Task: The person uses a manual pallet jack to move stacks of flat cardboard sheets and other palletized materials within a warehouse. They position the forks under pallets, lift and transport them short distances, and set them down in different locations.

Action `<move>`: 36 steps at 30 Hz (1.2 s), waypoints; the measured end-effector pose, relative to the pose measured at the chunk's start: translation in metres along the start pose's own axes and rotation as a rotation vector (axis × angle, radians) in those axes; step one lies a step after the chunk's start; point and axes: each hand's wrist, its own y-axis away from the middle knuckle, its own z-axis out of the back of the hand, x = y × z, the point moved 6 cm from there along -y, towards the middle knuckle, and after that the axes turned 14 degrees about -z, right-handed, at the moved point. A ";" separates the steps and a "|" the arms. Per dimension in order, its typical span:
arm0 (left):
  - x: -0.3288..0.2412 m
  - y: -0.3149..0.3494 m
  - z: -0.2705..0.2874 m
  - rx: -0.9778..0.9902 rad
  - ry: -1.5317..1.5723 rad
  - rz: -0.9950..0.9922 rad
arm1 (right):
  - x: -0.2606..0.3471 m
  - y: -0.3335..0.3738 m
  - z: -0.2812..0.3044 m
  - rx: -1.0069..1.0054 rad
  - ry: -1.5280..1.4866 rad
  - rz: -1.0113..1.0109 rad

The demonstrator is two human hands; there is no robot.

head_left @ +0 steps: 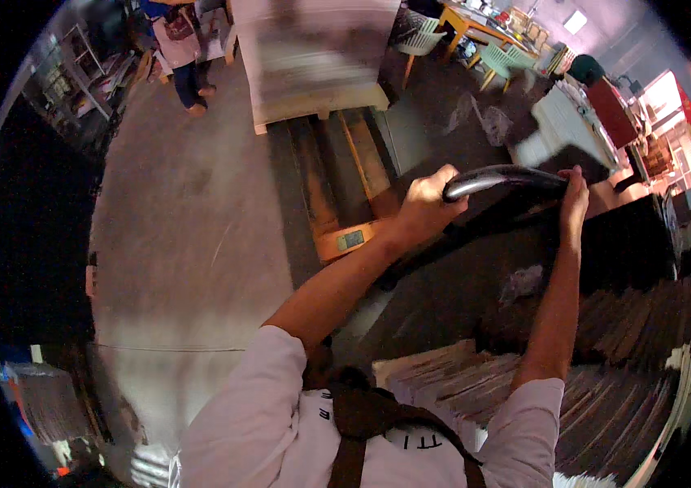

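Both my hands are wrapped around the black loop handle (508, 177) of a pallet jack, one at each side. My left hand (433, 205) grips its left end, and my right hand (575, 203) closes on its right end. From the handle a dark shaft (423, 259) slants down toward the lower left. The orange pallet jack (331, 246) has two worn forks stretching away from me. Beyond them stands a tall, pale block-shaped load (305, 49) on a wooden pallet (297, 112). Whether the fork tips lie under that pallet is hard to make out.
At the far left a person (183, 57) stands near shelving (85, 73). Stacks of flat sheets (459, 378) lie close by my right side. Chairs (504, 61) and a yellow table (463, 20) are at the far right. Clear plastic film (492, 122) lies on the floor.
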 end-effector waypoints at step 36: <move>0.225 -0.185 0.096 -0.169 -0.104 0.140 | 0.048 -0.151 -0.292 0.028 0.042 1.170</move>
